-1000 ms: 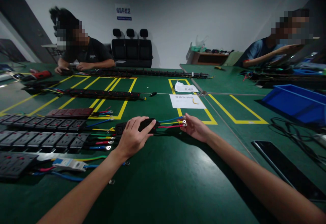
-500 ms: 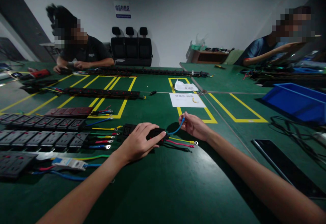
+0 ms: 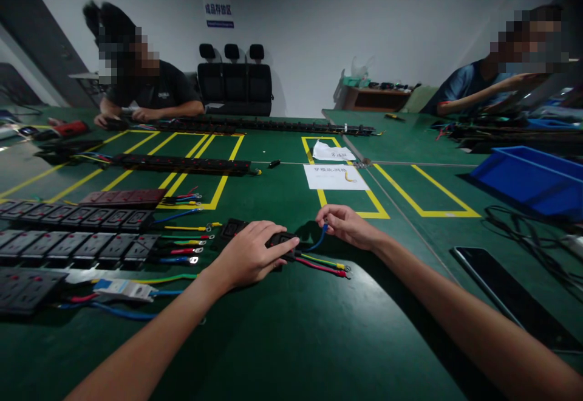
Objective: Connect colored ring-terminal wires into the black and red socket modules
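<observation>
Head view, left hand [image 3: 255, 252], strip [image 3: 233, 228] partly beneath

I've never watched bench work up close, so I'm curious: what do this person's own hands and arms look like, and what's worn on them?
The left hand and right hand are ungloved. Both slim forearms are bare, with no sleeve, watch or bracelet showing, and no visible markings.

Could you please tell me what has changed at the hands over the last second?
The black socket strip has shifted right with the left hand. The right hand has let go of the red wire and yellow-green wire, holding only the blue wire, now bent. The left hand stays on the strip; the blue bin hasn't moved.
</observation>
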### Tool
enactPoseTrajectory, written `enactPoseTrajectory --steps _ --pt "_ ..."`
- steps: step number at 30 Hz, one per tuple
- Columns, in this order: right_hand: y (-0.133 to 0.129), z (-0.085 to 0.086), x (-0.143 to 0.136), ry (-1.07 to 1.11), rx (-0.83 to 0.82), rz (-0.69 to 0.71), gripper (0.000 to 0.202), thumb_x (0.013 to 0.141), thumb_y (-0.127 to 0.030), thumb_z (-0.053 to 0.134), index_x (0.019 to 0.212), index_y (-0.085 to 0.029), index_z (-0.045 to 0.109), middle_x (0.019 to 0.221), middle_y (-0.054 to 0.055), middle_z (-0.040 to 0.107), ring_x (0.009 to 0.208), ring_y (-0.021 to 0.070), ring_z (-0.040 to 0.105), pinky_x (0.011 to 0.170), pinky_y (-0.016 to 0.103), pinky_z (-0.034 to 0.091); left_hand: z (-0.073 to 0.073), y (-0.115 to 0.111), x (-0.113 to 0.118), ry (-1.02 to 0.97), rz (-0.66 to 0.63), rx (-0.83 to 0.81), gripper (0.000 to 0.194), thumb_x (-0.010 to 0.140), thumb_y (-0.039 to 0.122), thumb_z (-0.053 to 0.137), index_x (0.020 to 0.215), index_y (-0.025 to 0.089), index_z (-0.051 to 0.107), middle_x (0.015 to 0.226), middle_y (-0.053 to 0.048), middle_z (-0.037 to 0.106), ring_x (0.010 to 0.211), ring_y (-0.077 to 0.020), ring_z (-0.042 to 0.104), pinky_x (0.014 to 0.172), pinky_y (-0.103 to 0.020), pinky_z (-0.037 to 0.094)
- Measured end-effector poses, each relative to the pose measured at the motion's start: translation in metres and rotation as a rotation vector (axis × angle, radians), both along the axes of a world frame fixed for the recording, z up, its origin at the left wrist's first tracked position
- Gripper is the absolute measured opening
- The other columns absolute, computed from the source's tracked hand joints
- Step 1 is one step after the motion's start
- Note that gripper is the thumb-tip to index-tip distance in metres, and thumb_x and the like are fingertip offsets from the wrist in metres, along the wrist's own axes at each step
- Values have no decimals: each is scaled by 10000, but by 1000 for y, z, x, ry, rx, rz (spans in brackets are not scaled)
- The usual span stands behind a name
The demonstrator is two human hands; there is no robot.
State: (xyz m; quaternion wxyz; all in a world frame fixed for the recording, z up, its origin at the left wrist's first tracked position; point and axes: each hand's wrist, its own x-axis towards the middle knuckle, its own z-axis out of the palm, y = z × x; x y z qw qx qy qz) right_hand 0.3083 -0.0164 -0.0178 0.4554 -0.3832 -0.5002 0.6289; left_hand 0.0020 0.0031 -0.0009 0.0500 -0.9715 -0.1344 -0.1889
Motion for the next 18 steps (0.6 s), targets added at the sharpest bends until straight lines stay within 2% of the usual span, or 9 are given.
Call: enactPoseTrajectory --steps 7,10,14,18 --pt "0 3 2 -170 91 153 563 694 -639 850 984 -171 730 872 27 622 713 117 505 625 231 404 1 -5 2 43 59 -55 469 1011 389 550 1455 236 540 1328 -165 603 1200 -309 573 973 -508 509" --pt "-1 5 1 -217 121 214 560 705 -640 838 1005 -180 728 874 20 623 772 144 529 692 256 414 3 -6 2 45 68 -64 466 1018 405 532 1451 233 548 1330 -158 603 1204 -306 570 992 -504 497" --pt "-3 9 1 -295 145 269 570 729 -647 812 1065 -192 739 833 0 593 735 138 491 653 251 374 3 -7 2 44 67 -70 468 1028 415 508 1456 231 546 1329 -159 603 1203 -307 569 999 -510 489" --pt "-2 12 1 -379 218 291 463 819 -622 747 952 -180 776 820 10 595 730 139 493 661 265 364 2 -6 2 43 64 -72 469 1027 412 511 1457 226 544 1332 -163 603 1206 -309 568 996 -515 490"
